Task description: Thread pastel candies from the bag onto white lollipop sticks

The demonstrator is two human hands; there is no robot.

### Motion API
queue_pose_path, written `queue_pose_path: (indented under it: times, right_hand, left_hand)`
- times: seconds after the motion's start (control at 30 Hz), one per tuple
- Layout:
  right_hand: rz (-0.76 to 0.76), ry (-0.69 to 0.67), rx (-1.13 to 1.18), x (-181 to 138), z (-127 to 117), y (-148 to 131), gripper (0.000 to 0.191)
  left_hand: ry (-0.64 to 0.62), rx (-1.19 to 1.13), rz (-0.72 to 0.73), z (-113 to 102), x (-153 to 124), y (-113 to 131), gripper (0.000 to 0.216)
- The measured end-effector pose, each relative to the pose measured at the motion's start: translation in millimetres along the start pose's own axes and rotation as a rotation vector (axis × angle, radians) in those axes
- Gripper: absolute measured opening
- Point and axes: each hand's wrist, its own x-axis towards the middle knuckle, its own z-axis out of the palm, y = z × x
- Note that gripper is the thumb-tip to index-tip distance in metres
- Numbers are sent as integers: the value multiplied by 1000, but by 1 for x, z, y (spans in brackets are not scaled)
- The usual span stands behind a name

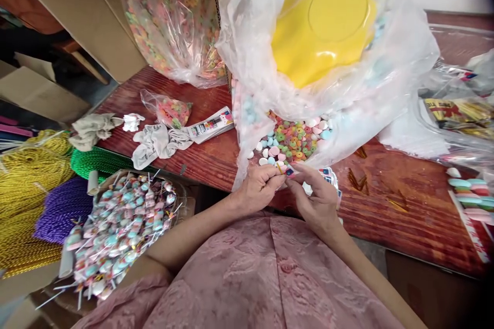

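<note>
My left hand (pixel 259 187) and my right hand (pixel 318 196) meet at the near edge of a red-brown wooden table (pixel 405 205). Both are closed in a pinch around a small candy piece with a coloured wrapper (pixel 289 171), held between the fingertips. My right hand also holds a printed wrapper strip (pixel 329 175). Just beyond the fingers lies a heap of pastel candies and coloured rings (pixel 293 141) inside an open clear plastic bag (pixel 254 36). A yellow bowl (pixel 322 25) lies upside down in that bag.
A box of finished candy sticks (pixel 119 226) sits at my lower left, beside gold, green and purple cord rolls (pixel 34 185). A bag of ring candies (pixel 173 15) leans in a cardboard box. Cloth gloves (pixel 154 144), a small candy bag (pixel 172 110) and packets (pixel 459 113) lie on the table.
</note>
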Motion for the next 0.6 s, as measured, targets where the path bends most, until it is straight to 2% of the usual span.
queue_pose_path:
  times: [0.1,0.17,0.27,0.33,0.4,0.47,0.5,0.53,0.6]
  right_hand:
    - [177,97,51,-6,5,-6,12]
    - [368,74,193,-11,7,-7,9]
    - [617,29,509,-13,5,0,15]
    - [686,-49,649,-9,-2,8,22]
    - [697,-223,702,-2,-13,13,28]
    - [606,-435,678,6,-26,13,31]
    - [499,-521,616,9,-32,11,30]
    - [343,-578,522,13,-38,7,28]
    - [-68,-591,271,17,-48,-3,20]
  left_hand:
    - [41,45,71,1,0,1,35]
    - [41,61,115,3,2,3,35]
    - [5,123,195,3,5,10,34]
    - [-36,168,239,3,8,16,34]
    - [-115,154,217,1,10,22,36]
    - [-269,20,44,-2,11,27,40]
    - [-361,-78,-94,-4,10,28,39]
    - [-447,-181,-240,-5,9,29,37]
    - [-573,-367,-480,-8,6,28,30]
